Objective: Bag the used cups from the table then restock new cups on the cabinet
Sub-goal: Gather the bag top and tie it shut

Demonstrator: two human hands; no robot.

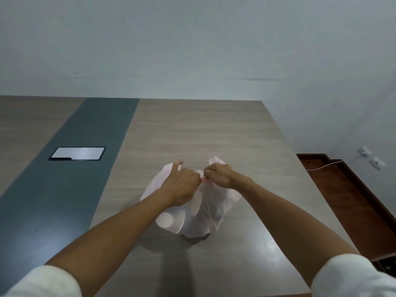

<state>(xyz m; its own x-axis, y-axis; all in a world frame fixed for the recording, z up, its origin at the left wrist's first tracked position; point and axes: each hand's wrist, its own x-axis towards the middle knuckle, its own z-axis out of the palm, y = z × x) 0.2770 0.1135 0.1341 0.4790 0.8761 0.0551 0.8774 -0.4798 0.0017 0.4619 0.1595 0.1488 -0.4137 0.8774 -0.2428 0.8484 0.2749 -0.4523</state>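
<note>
A thin white plastic bag [205, 219] sits on the wooden table [192, 129], bulging with pale cup shapes that show through its film at the lower left. My left hand [180, 185] and my right hand [218, 175] meet above the bag's top, each pinching a gathered bag handle. The two handle ends stick up behind my hands. No loose cups lie on the table, and no cabinet is in view.
A dark grey strip [70, 168] runs along the table with a shiny metal cable hatch [78, 153] set into it. The table's right edge drops to a brown floor [347, 202]. A white cord and wall sockets [370, 159] are at the right wall.
</note>
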